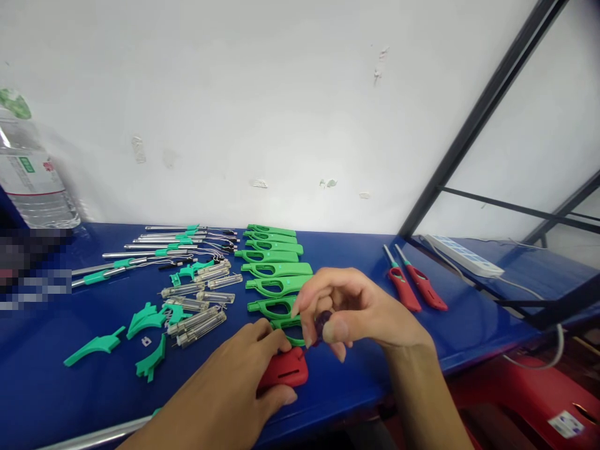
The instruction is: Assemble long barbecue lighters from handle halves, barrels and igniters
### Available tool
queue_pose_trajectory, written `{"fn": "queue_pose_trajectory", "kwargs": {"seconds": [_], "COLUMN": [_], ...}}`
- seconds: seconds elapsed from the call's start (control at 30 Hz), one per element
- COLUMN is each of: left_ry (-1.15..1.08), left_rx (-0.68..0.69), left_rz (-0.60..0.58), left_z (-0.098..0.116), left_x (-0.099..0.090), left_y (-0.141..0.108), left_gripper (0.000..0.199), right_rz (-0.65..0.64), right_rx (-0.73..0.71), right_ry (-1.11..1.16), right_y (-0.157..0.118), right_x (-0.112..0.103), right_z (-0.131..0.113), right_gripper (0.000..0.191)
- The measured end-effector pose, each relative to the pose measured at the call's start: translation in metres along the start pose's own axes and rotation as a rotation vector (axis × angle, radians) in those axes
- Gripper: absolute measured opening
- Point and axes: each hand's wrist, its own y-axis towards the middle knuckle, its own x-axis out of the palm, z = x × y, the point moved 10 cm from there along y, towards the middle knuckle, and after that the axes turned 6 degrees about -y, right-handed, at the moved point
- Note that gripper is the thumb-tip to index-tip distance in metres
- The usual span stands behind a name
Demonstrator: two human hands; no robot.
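My left hand [229, 375] is closed around a red lighter handle [287, 367] at the front of the table, its slotted end showing past the fingers. Just to the right and a little higher, my right hand [351, 306] pinches a small dark purple, rounded piece [322, 322] between thumb and fingers. What the piece is cannot be made out. Behind both hands runs a column of green lighter shells [276, 269], the nearest partly covered by them. Below my left forearm a silver tube [103, 432] with a bit of green crosses the table edge.
On the blue table [337, 250] lie metal lighter tubes with wires [159, 245], clear fuel tanks [197, 326] and green triggers [96, 347]. Two red lighters [424, 286] lie at right, near a power strip [464, 255] and black frame [469, 125]. A water bottle [37, 187] stands left.
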Motion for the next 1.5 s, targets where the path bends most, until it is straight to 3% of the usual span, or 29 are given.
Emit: {"fn": "queue_pose_trajectory", "kwargs": {"seconds": [0.13,0.4,1.5], "left_ry": [-0.005,-0.004,-0.012], "left_rx": [0.021,0.02,0.058], "left_rz": [0.009,0.008,0.047], "left_z": [-0.0014,0.0008,-0.0005], "left_x": [0.0019,0.0008,-0.0008], "left_y": [0.0007,0.0035,0.0022], "left_gripper": [0.04,0.037,0.038], "right_rz": [0.045,0.129,0.082], "right_rx": [-0.023,-0.039,-0.048], "right_ry": [-0.11,-0.124,-0.042], "right_y": [-0.0005,-0.0006,0.0013], "right_x": [-0.0034,-0.0104,-0.0054], "right_z": [-0.0045,-0.0037,-0.0022], "right_gripper": [0.013,0.014,0.015]}}
